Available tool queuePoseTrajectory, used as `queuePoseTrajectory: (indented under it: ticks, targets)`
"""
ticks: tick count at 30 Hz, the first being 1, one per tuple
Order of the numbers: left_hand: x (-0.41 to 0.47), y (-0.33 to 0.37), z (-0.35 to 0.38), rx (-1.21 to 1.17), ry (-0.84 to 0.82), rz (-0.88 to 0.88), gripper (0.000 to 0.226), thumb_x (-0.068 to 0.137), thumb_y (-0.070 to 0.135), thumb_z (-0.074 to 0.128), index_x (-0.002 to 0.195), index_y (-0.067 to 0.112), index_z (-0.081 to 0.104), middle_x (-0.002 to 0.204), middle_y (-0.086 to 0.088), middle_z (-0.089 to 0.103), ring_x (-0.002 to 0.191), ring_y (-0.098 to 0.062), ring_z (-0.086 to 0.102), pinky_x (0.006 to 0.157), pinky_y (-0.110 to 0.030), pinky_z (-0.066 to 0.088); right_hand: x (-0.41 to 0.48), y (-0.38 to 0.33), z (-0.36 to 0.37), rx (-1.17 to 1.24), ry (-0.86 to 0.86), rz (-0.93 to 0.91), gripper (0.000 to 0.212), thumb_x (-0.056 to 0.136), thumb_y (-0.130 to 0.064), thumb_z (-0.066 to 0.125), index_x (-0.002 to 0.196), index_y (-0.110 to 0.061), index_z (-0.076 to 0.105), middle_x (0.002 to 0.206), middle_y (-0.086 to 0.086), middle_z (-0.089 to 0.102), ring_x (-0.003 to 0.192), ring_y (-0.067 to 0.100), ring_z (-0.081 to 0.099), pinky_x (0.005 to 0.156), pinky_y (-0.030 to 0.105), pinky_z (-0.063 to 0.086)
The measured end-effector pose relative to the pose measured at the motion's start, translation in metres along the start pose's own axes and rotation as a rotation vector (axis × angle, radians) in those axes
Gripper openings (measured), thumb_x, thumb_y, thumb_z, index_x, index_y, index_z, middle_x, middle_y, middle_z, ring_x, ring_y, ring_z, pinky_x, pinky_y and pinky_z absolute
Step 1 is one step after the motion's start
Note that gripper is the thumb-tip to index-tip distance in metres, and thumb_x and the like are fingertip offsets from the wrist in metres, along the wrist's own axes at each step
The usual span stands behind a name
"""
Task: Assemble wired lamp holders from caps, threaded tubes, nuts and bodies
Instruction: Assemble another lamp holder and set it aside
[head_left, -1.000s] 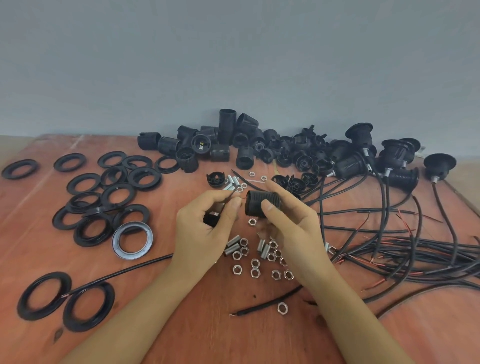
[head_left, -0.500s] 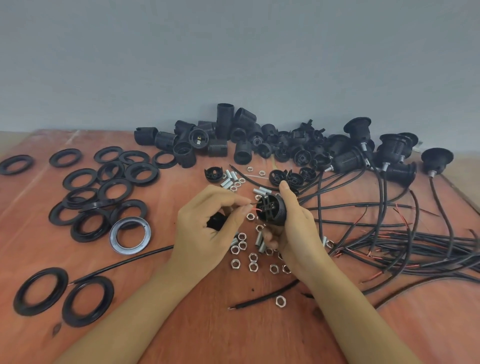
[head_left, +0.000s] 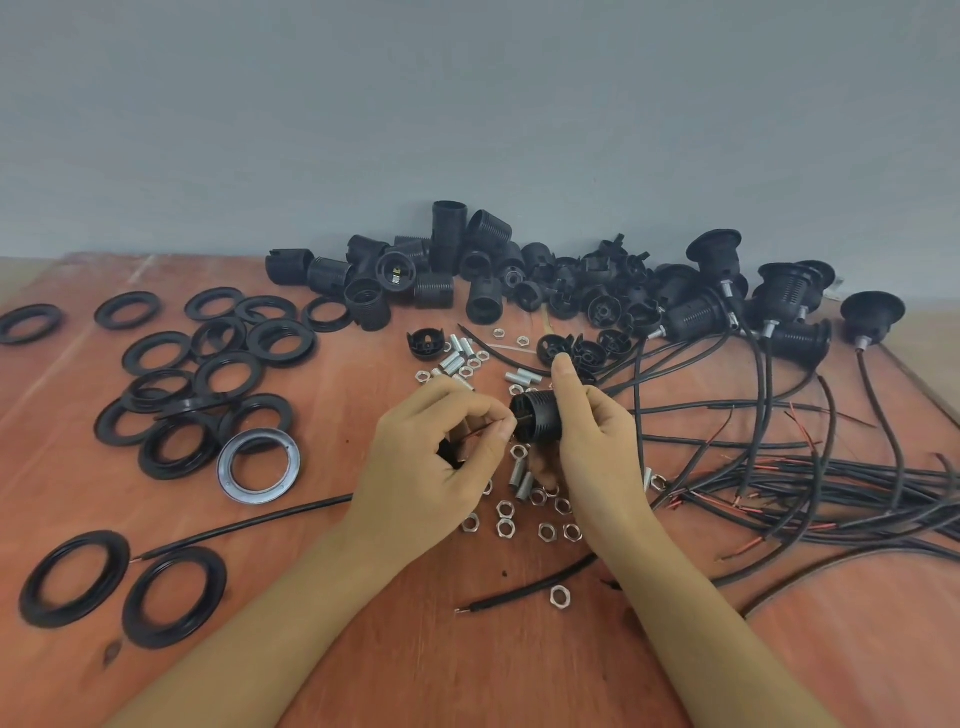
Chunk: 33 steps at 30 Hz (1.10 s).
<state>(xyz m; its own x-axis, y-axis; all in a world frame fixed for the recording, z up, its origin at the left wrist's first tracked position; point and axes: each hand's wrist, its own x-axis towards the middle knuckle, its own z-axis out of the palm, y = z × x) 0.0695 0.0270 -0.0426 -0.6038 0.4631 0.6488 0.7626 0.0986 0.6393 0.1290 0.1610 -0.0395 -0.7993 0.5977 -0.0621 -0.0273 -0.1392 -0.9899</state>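
**Bringing wire to body**

Grips the black body (head_left: 540, 418) in the right hand (head_left: 597, 452), just above the loose nuts (head_left: 546, 531). Pinches a thin wire (head_left: 475, 431) in the left hand (head_left: 431, 460). Sideways a second ago, now turned end-on to the wire tip. Probably starts the wiring.

Reddish wooden table (head_left: 363, 675), black rings (head_left: 171, 395), nuts (head_left: 524, 525), cables (head_left: 810, 488)
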Motion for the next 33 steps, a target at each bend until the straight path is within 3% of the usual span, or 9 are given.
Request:
queuePoseTrajectory:
  ticks: [3,10,33]
  targets:
    - [0.0,0.0003,-0.0011,-0.008,0.005,0.003,0.005,0.087,0.011,0.068,0.082,0.012,0.071,0.079,0.003,0.061,0.066,-0.015,0.056,0.06,-0.025,0.046,0.001,0.0004,-0.0003,0.039,-0.004,0.043,0.062,0.094,-0.052,0.055,0.084,0.009,0.057,0.053,0.008,0.055,0.038,0.018,0.045,0.035,0.022,0.034]
    - [0.0013,0.0022,-0.0013,-0.012,0.02,0.01,0.009,0.084,0.004,0.07,0.081,0.012,0.07,0.077,0.006,0.06,0.064,-0.014,0.055,0.061,-0.018,0.044,0.0013,-0.0001,-0.001,0.051,-0.019,0.044,0.051,0.095,-0.05,0.054,0.077,-0.003,0.057,0.055,0.008,0.055,0.037,0.017,0.046,0.035,0.023,0.034]
    - [0.0009,0.0005,-0.0004,-0.003,-0.004,0.021,0.009,0.088,0.007,0.068,0.082,0.014,0.069,0.071,0.003,0.056,0.065,-0.014,0.051,0.058,-0.016,0.042,0.0019,0.0043,-0.0004,0.04,0.002,0.02,0.054,0.09,-0.056,0.059,0.077,-0.003,0.059,0.051,0.007,0.056,0.035,0.018,0.049,0.034,0.02,0.033]
